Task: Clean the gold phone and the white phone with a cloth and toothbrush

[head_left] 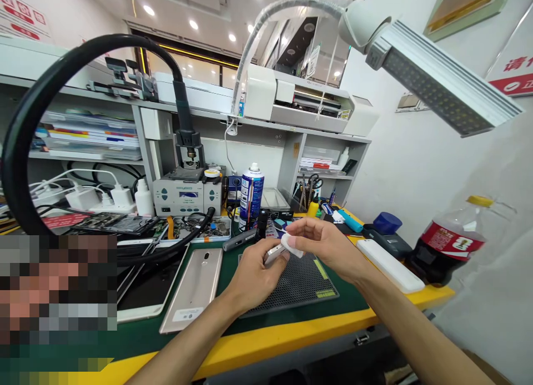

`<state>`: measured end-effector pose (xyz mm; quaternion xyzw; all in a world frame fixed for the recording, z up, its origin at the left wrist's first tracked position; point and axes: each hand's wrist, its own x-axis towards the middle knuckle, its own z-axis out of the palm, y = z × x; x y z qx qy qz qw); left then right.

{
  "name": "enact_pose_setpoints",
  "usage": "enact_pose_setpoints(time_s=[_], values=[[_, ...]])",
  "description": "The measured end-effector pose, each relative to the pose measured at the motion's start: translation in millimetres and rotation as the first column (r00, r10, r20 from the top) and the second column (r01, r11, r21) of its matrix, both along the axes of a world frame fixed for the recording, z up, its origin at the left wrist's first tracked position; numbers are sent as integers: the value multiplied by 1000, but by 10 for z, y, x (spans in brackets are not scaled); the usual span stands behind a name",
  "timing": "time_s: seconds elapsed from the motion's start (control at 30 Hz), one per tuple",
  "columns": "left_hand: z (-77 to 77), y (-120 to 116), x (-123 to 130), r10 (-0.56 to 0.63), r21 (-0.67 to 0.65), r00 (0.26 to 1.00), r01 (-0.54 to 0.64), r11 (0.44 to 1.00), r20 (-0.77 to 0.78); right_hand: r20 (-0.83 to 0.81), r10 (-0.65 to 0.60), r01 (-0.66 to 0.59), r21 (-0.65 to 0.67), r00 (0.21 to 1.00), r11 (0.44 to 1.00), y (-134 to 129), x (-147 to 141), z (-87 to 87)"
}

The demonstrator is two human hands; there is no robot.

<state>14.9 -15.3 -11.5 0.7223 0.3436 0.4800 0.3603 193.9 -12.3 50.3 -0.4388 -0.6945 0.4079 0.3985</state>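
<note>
My left hand (255, 273) is closed around a slim silver-edged phone (272, 254), held tilted above a dark perforated mat (300, 288). My right hand (325, 245) pinches a small white wipe (294, 246) against the top end of that phone; whether it is tissue or cloth I cannot tell. Most of the phone's faces are hidden by my fingers. On the green worktop (231, 318) left of my hands lies a gold phone (195, 288), back up, with a white label near its lower end.
A blue spray can (251, 196) stands behind my hands, beside a rework station (187, 195). A white-framed tablet (152, 290) lies left. Right are a white power bank-like slab (390, 266) and a cola bottle (447, 243). A lamp (445, 77) hangs overhead.
</note>
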Motion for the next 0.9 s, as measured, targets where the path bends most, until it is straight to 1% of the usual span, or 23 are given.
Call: enact_pose_setpoints(time_s=[0.13,0.27,0.33,0.43,0.5,0.57,0.63,0.7,0.77,0.83,0.9], values=[[16,-9,4,-33,-12,999,33,999,33,4,39,-38,-76,999,996,3,-21,-4],[19,-5,9,-113,-44,988,118,992,108,-2,38,-38,-114,999,993,-12,-48,26],[13,4,11,-144,-50,981,151,987,130,34,68,-64,-122,997,991,-10,-35,58],[-6,24,14,-158,-44,979,165,985,128,97,118,-105,-129,988,986,-2,5,115],[-29,39,14,-160,-24,981,163,986,110,126,132,-118,-109,983,987,-7,11,143],[-57,53,14,-149,4,984,149,989,100,150,123,-115,-63,981,991,-27,-24,147],[-85,61,12,-145,7,984,145,989,103,178,84,-84,-6,981,996,-60,-101,123],[-104,58,8,-167,-24,979,171,985,119,196,18,-30,55,980,998,-98,-197,77],[-110,48,2,-189,-63,973,199,978,134,187,-21,2,102,982,995,-127,-268,35],[-104,35,-3,-186,-79,974,196,977,127,177,-6,-14,113,984,993,-139,-274,18],[-92,27,-5,-172,-49,980,177,983,97,196,40,-59,89,980,994,-130,-205,33]])
